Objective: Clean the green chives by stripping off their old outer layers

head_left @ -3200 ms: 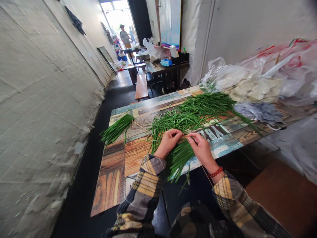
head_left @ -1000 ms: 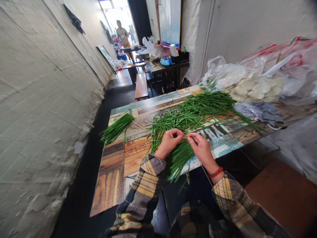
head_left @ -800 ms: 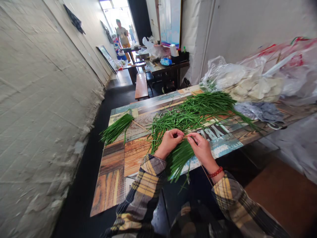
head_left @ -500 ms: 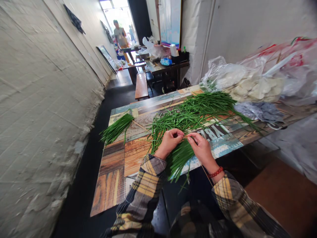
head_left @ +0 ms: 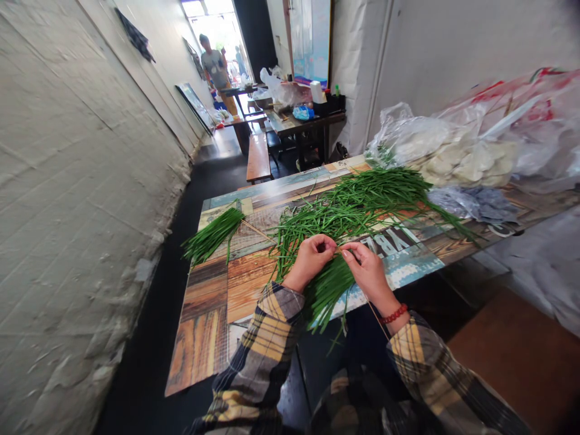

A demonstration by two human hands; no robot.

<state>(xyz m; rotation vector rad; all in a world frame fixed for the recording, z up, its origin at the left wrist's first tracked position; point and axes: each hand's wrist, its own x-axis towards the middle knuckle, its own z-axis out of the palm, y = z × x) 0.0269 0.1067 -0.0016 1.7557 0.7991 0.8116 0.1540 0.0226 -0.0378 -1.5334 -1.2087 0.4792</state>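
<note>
My left hand (head_left: 312,257) is closed in a pinch, thumb against forefinger, at the upper end of a bunch of green chives (head_left: 333,293). Close beside it, my right hand (head_left: 366,269) pinches at the same end, the two sets of fingertips almost touching. What exactly lies between the fingertips is too small to see. The bunch fans out below the hands over the table's near edge. A thin wooden stick (head_left: 374,311) shows beneath my right wrist. At the left lies another bunch of chives (head_left: 215,234) with thin sticks (head_left: 257,231) coming from its end.
Loose chives (head_left: 357,202) are heaped across the wood-patterned table (head_left: 206,293). Clear plastic bags (head_left: 462,148) with pale flat pieces and a grey crumpled bag (head_left: 475,202) lie at the right. Beyond are a bench (head_left: 258,158), another table and a standing person (head_left: 215,69).
My hands and the chives stay almost still, still pinched together. In the background the person has shifted slightly to the left.
</note>
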